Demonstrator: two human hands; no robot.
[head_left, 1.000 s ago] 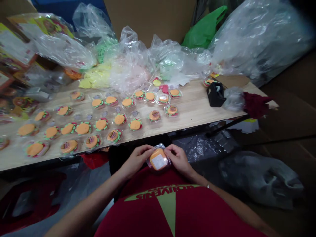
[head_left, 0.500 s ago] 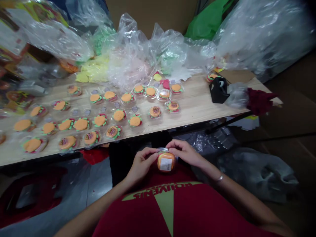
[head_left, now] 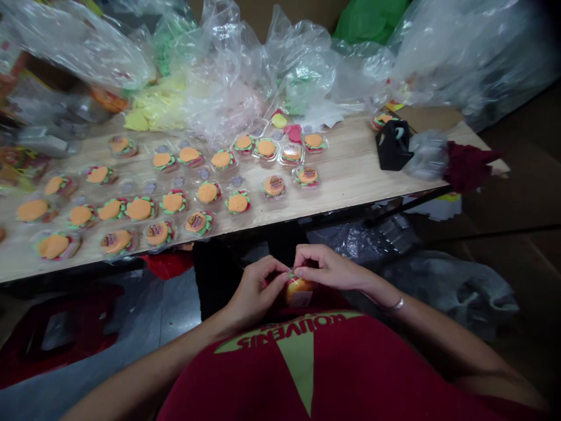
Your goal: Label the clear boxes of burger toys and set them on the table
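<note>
A toy burger in a clear plastic case [head_left: 300,292] is held just above my lap, in front of my red shirt. My left hand [head_left: 259,287] pinches the case's upper edge from the left, thumb and forefinger together. From the right, my right hand [head_left: 326,267] pinches the same edge, its fingertips almost touching the left ones. A pale label shows on the lower side of the burger. Whatever lies between the fingertips is too small to make out. On the table beyond stand several more cased burgers [head_left: 238,202], some with a printed sticker on top.
A black tape dispenser [head_left: 392,146] stands at the table's right, beside clear plastic shells [head_left: 426,155] and a dark red cloth [head_left: 470,166]. Clear bags [head_left: 223,76] of coloured pieces line the back. A red stool [head_left: 56,333] is on the floor at left.
The cased burger has tilted, so its label now faces lower and shows less. My fingertips have come closer together along its upper edge. The view has shifted slightly.
</note>
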